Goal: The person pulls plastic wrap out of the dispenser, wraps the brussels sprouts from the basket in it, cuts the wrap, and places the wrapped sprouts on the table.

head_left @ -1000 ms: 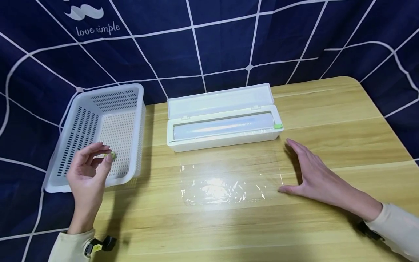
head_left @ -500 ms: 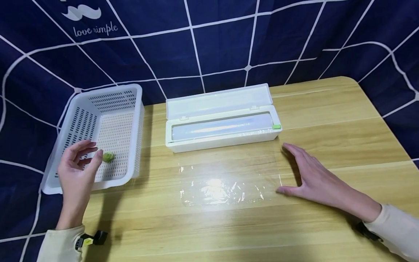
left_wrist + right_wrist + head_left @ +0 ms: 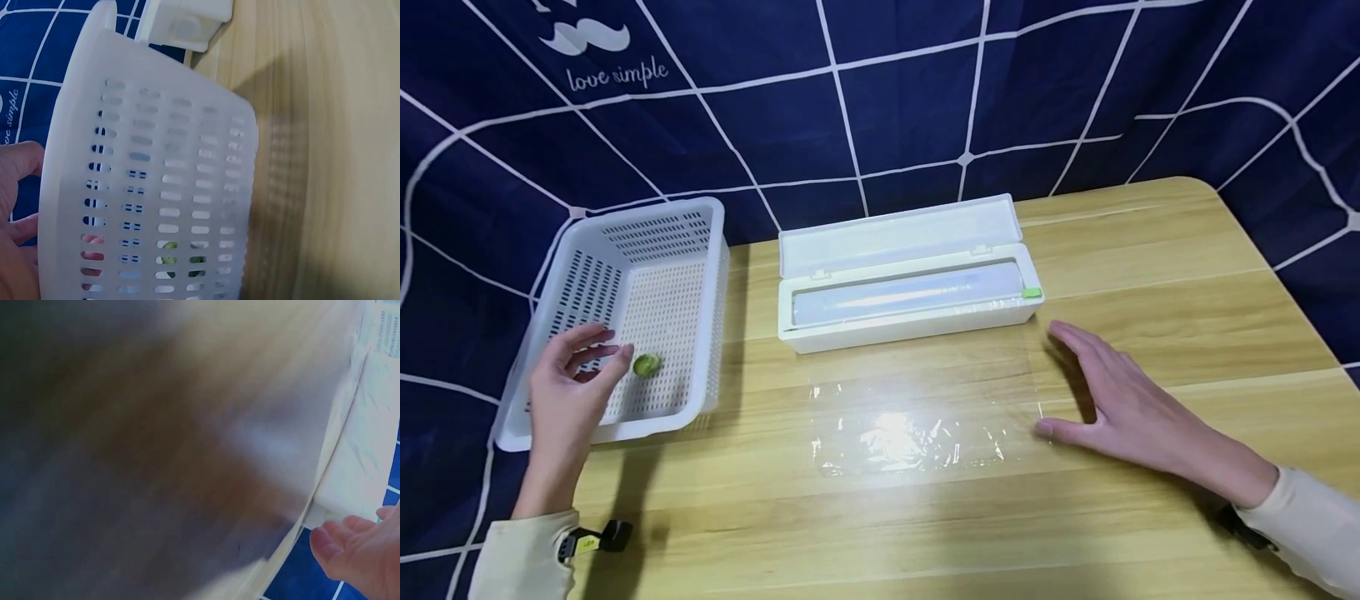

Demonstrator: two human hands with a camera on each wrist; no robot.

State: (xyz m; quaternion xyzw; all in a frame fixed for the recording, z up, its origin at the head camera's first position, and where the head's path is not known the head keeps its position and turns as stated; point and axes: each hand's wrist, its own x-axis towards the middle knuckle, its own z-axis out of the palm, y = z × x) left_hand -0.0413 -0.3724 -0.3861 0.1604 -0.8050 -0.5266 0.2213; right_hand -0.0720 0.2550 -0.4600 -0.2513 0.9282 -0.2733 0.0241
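Observation:
My left hand (image 3: 568, 392) hovers over the near left part of a white slotted plastic basket (image 3: 718, 275), fingers loosely bent with nothing between them. Just right of the thumb, a small round green thing (image 3: 646, 365) lies on the basket floor; its green also shows through the slots in the left wrist view. At the right, my other hand (image 3: 1123, 400) has its thumb and fingers spread wide, beside the right edge of a sheet of clear cling film (image 3: 917, 417). That film lies on the table in front of a white cling film dispenser (image 3: 910, 321), whose lid is raised.
Inside the dispenser is a film roll (image 3: 910, 293), and a green slide cutter (image 3: 1032, 292) sits at its right end. A dark blue cloth with white lines (image 3: 910, 100) hangs behind the wooden table (image 3: 1150, 275).
My left hand let go of the green thing, which dropped into the basket and turned over there. That hand then drew back leftward. The right hand has barely moved.

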